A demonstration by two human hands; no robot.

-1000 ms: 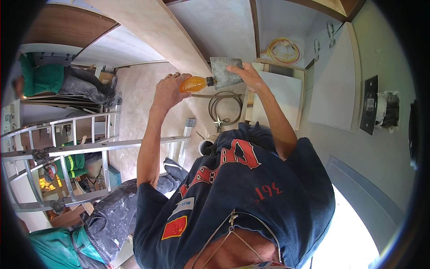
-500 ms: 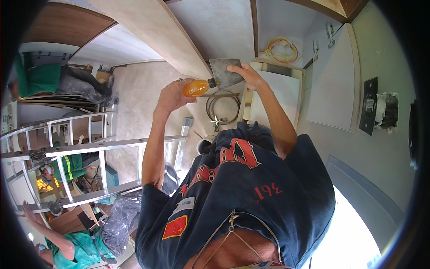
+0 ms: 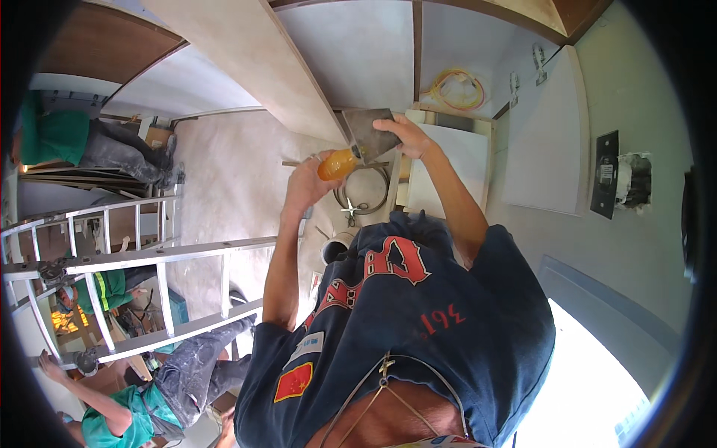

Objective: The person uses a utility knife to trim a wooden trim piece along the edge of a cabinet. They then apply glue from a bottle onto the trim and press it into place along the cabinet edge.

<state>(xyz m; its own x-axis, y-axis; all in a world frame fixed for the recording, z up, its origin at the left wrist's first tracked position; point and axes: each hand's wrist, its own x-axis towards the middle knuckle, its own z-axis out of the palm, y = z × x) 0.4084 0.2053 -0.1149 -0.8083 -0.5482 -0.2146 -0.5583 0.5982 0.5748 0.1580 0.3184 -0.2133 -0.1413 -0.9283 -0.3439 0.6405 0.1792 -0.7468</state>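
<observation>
My left hand [image 3: 308, 184] is closed round a clear squeeze bottle [image 3: 336, 166] of amber-orange liquid, held tilted with its dark cap towards the upper right. The cap end is at the lower left edge of a thin, dark grey rectangular plate [image 3: 371, 137]; whether they touch I cannot tell. My right hand [image 3: 407, 137] grips that plate by its right side, thumb lying on the face. Both hands are held out in front of a pale upright board [image 3: 276, 67].
Below my hands lie a coiled dark cable [image 3: 381, 187] and a metal star-shaped piece [image 3: 349, 213]. An aluminium ladder [image 3: 160, 257] stands at left. Around it are several people in green tops [image 3: 134, 411]. A white cabinet door [image 3: 545, 142] hangs at right; yellow cable [image 3: 457, 89] lies in a compartment.
My left hand and the bottle have moved right and down, with the bottle more tilted. The plate has dropped slightly and turned. At lower left a person has shifted beside the ladder.
</observation>
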